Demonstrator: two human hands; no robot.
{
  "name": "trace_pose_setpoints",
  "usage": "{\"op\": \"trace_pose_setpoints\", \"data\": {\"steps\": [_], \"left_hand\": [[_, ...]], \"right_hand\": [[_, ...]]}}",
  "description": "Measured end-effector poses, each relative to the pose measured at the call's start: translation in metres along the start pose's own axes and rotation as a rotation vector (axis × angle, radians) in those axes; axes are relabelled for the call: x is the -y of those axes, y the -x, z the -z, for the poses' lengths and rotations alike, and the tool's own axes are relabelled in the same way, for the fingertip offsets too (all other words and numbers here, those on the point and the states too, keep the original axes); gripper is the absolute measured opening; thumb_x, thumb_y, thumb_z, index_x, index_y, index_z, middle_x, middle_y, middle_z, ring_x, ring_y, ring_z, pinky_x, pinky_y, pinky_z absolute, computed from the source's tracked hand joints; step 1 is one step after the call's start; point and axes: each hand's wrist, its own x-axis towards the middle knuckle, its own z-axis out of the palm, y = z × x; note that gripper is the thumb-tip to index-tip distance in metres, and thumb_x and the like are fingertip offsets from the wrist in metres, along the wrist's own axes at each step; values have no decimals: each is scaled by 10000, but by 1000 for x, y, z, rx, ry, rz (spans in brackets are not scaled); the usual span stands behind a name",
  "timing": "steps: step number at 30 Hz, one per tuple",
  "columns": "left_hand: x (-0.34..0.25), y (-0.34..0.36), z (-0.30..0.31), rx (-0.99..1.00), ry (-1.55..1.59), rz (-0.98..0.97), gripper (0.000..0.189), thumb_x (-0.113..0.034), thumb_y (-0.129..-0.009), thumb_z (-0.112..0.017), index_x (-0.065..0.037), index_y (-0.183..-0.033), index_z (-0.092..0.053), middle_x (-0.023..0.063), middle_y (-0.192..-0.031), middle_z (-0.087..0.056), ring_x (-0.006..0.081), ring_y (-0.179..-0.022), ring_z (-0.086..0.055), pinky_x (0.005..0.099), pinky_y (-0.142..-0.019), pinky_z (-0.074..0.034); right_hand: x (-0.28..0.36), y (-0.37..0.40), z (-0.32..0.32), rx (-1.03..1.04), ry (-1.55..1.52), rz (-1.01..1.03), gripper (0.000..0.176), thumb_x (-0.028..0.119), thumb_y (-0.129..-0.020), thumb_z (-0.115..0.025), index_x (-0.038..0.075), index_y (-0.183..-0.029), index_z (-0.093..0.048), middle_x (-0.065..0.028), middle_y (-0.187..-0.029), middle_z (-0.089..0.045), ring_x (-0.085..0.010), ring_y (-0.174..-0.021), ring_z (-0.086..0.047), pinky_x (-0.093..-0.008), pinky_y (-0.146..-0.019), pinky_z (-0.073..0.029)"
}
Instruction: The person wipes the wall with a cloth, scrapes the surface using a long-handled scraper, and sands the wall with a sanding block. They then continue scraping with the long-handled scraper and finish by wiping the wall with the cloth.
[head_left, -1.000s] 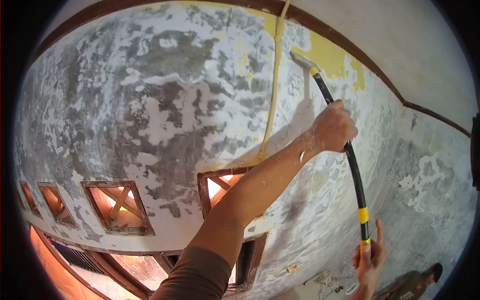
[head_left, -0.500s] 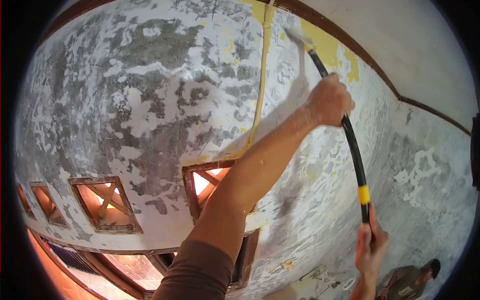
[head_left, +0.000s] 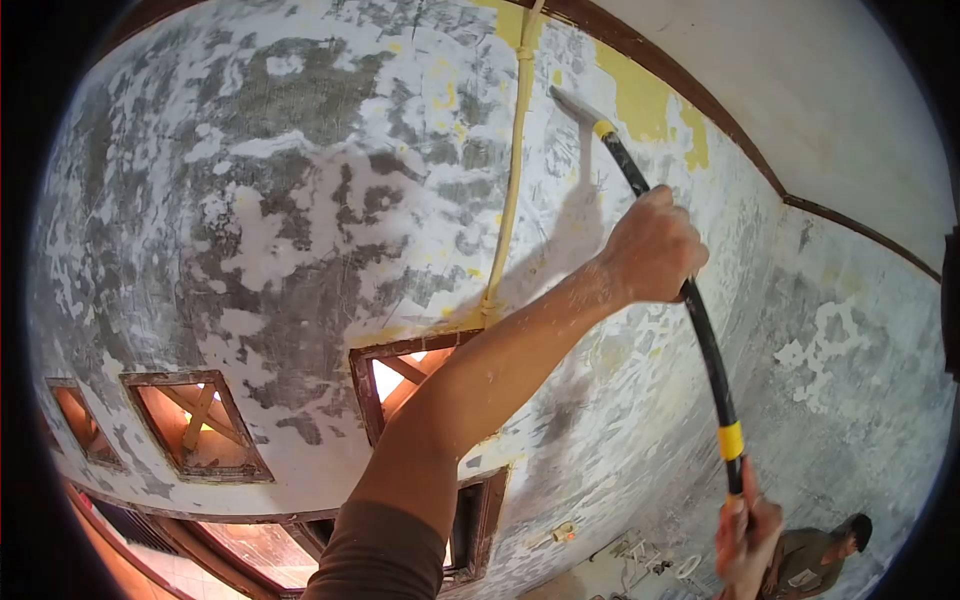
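Note:
A long-handled scraper [head_left: 710,350] slants up across the right half of the view, its black handle banded in yellow. Its flat blade [head_left: 574,106] lies against the patchy wall [head_left: 310,260], just right of a cream cable [head_left: 518,160]. My left hand [head_left: 655,245] is wrapped round the upper handle, the arm stretched over the view. Lower down, my right hand [head_left: 747,530] grips the handle's bottom end below the second yellow band. Yellow paint [head_left: 640,95] remains on the wall above and right of the blade.
Wood-framed vent openings [head_left: 195,425] and a larger window frame [head_left: 490,510] line the lower wall. Dark trim [head_left: 700,95] edges the ceiling [head_left: 830,80]. A person [head_left: 815,555] is at the bottom right, near clutter [head_left: 640,560] on the floor.
The scraper's blade has moved down and slightly left along the wall, away from the yellow patch. Both hands have come down with the handle.

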Motion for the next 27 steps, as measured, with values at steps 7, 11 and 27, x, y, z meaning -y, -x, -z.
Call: {"op": "trace_pose_setpoints", "data": {"steps": [7, 11, 27], "left_hand": [[9, -10, -8, -101, 2, -39, 135, -234, -510, -662, -201, -511, -532, -42, -544, -537, 174, -580, -543, 343, -621, -381], [-1, 5, 3, 38, 52, -14, 130, -191, -533, -646, -190, -508, -518, -35, -527, -496, 184, -562, -509, 336, -625, -378], [-2, 33, 22, 164, 59, -80, 167, -169, -551, -628, -151, -496, -471, -7, -530, -481, 183, -593, -509, 330, -681, -394]], "right_hand": [[8, -20, 8, -32, 77, -27, 451, 239, -953, -507, -87, -1265, -509, 34, -566, -377, -49, -516, -377, -256, -442, -264], [1, 7, -16, -48, -128, -91, 436, 211, -943, -535, -79, -1267, -510, 12, -584, -449, -57, -525, -391, -236, -463, -295], [-1, 34, -74, 84, -695, -271, 561, 162, -935, -552, 12, -1427, -328, -101, -871, -600, -46, -514, -478, -198, -446, -406]]}}
